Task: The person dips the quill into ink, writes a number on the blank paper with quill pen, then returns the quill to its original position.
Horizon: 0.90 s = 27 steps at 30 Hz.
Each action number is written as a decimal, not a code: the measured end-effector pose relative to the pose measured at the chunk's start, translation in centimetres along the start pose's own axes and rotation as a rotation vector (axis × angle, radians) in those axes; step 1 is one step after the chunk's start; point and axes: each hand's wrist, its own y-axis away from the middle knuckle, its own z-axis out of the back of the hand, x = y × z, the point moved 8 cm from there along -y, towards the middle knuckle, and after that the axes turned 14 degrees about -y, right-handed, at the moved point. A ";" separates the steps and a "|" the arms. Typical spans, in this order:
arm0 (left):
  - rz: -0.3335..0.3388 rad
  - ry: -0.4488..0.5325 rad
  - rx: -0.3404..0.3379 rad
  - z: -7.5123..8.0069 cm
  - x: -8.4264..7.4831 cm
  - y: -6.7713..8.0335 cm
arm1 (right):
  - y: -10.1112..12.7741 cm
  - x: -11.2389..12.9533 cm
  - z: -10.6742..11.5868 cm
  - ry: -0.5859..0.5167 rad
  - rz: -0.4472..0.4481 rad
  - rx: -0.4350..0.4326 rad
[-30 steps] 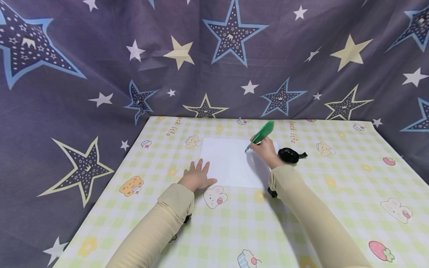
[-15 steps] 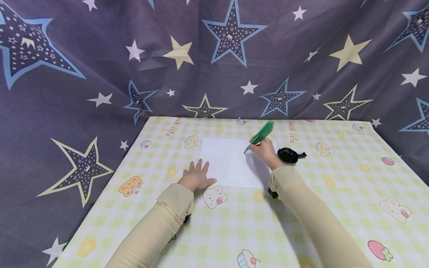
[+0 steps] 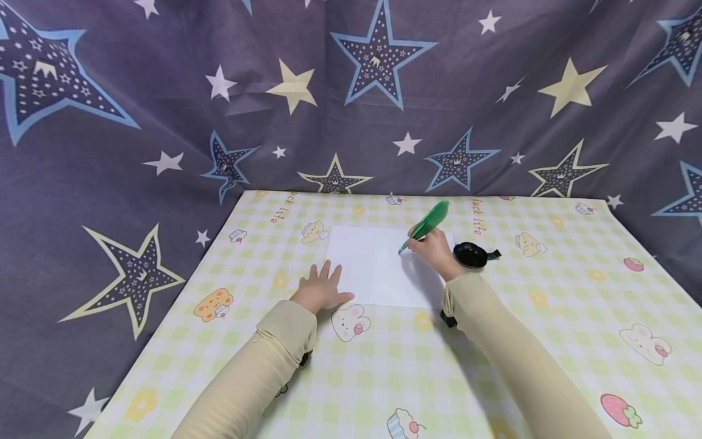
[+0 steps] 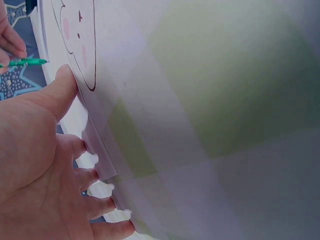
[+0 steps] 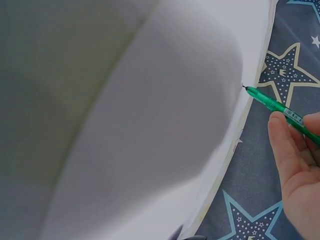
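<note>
A white sheet of paper (image 3: 373,268) lies on the table. My right hand (image 3: 434,249) pinches a green pen (image 3: 429,221) with a broad leaf- or feather-shaped upper end. The pen leans up to the right, its dark tip right at the paper's surface in the right wrist view, where the green barrel (image 5: 272,103) carries a printed label. My left hand (image 3: 320,289) rests with fingers spread at the sheet's lower left corner, thumb along its near edge. In the left wrist view the left palm (image 4: 35,165) shows, fingertips down on the surface.
A black rounded object with a short strap (image 3: 470,255) lies just right of the paper, beside my right wrist. The table's checked cloth (image 3: 581,305) has printed cartoons. A dark star-patterned curtain (image 3: 351,134) hangs behind the table and at its sides.
The pen tip and right hand have shifted very slightly down and left over the paper. My left hand stays in place.
</note>
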 end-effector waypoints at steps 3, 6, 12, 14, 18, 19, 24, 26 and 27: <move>-0.001 0.001 -0.002 0.0 0.0 0.0 | 0.1 0.1 0.0 0.007 -0.003 0.003; -0.001 0.001 0.002 0.0 -0.1 0.0 | 0.3 0.2 0.0 0.012 -0.005 0.006; -0.002 -0.003 0.003 0.0 -0.1 0.1 | 0.7 0.4 -0.1 0.009 0.000 0.018; -0.001 -0.003 0.003 0.0 -0.1 0.0 | 0.8 0.4 -0.1 0.007 0.002 0.022; 0.000 -0.003 0.005 0.0 0.0 0.0 | 0.9 0.4 0.0 0.006 0.002 0.027; -0.001 -0.001 0.005 0.0 0.0 0.0 | 1.0 0.5 0.0 0.007 0.005 0.032; -0.003 -0.005 0.003 -0.1 0.0 -0.1 | 1.2 0.5 -0.1 0.012 0.005 0.047; -0.004 -0.008 0.002 -0.2 0.1 -0.1 | 1.2 0.5 -0.1 0.011 0.003 0.050; -0.004 -0.007 0.003 -0.2 0.1 -0.1 | 1.3 0.6 -0.1 0.009 0.003 0.052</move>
